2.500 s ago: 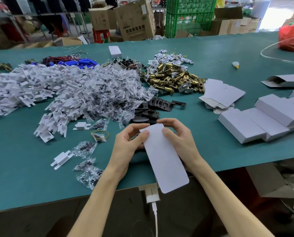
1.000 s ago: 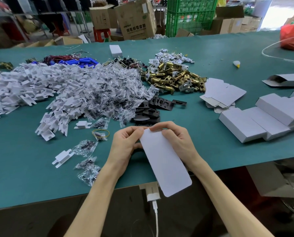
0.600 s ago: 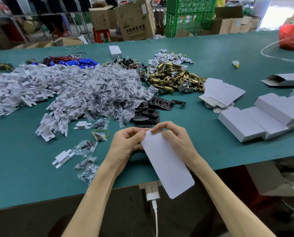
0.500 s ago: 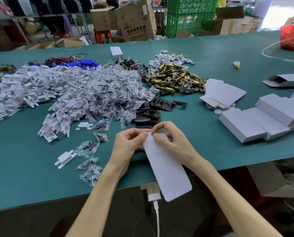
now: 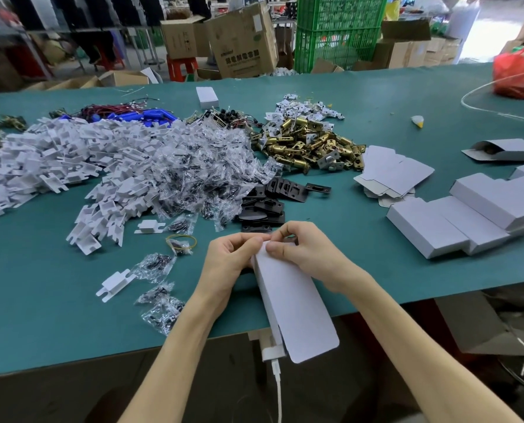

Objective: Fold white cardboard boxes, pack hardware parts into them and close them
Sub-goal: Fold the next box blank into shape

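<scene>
Holding a white cardboard box (image 5: 294, 303) over the near edge of the tabletop (image 5: 41, 300), the left hand (image 5: 230, 261) and the right hand (image 5: 303, 254) both pinch its far end, fingers curled on the card there. The fingers hide whether that end flap is tucked. The near end overhangs the edge, its rounded flap untucked.

Likely faults, as judged:
- A hard pinch may crease the thin wall.
- A flap pushed in askew may buckle, leaving the end unable to close.
- With the near end open beyond the edge, any part loaded now could slide through and fall to the floor.
- The left forearm lies just beside small bags (image 5: 163, 312) near the near edge and could sweep them off.
- The knuckles are near the black plates (image 5: 269, 206) and could scatter them.
</scene>
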